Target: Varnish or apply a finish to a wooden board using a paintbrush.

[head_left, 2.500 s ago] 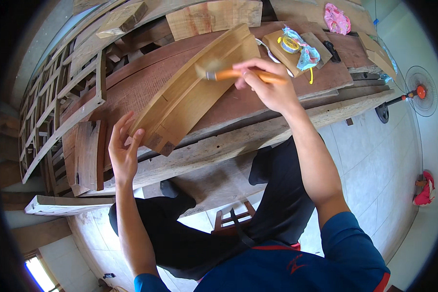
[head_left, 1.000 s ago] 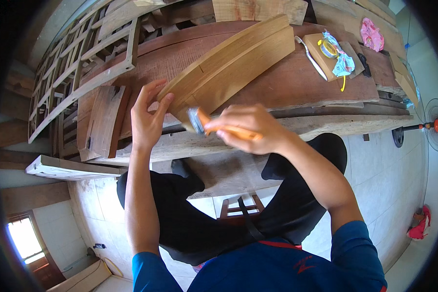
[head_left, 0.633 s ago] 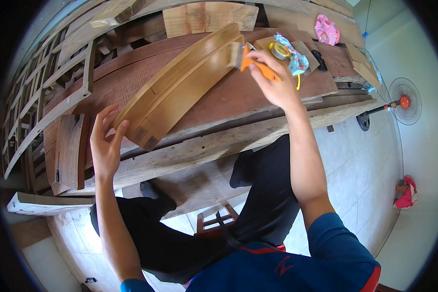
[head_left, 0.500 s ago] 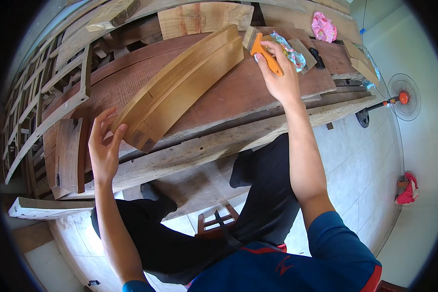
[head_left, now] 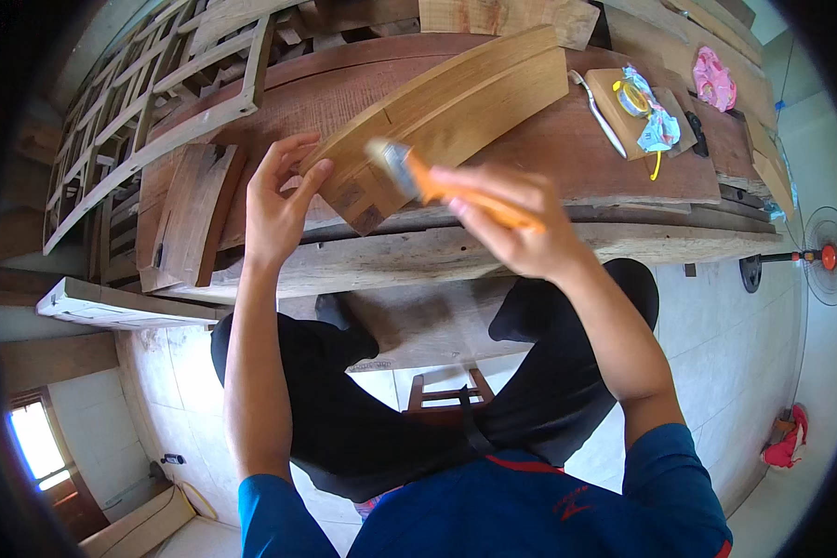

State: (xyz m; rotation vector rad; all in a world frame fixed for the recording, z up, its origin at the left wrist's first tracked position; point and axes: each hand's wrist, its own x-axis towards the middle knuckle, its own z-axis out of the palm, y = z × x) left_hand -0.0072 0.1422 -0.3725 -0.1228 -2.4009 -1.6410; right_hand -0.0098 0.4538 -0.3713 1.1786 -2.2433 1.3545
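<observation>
A curved, light-brown wooden piece with a stepped face lies slantwise on a reddish-brown board. My left hand grips its near left end between thumb and fingers. Two darker squares show on that end. My right hand is closed round the orange handle of a flat paintbrush. The pale bristles, blurred by motion, hang over the wooden piece close to its left end; whether they touch it I cannot tell.
A toothbrush, a yellow tape roll on a wood block and a pink plastic bag lie to the right. Slatted wooden frames stand at the left, near a curved brown block. A fan stands far right.
My right hand has brought the paintbrush from the wooden piece's far right end to its near left end. My left hand keeps its grip. The view has shifted, so the bench appears farther right.
</observation>
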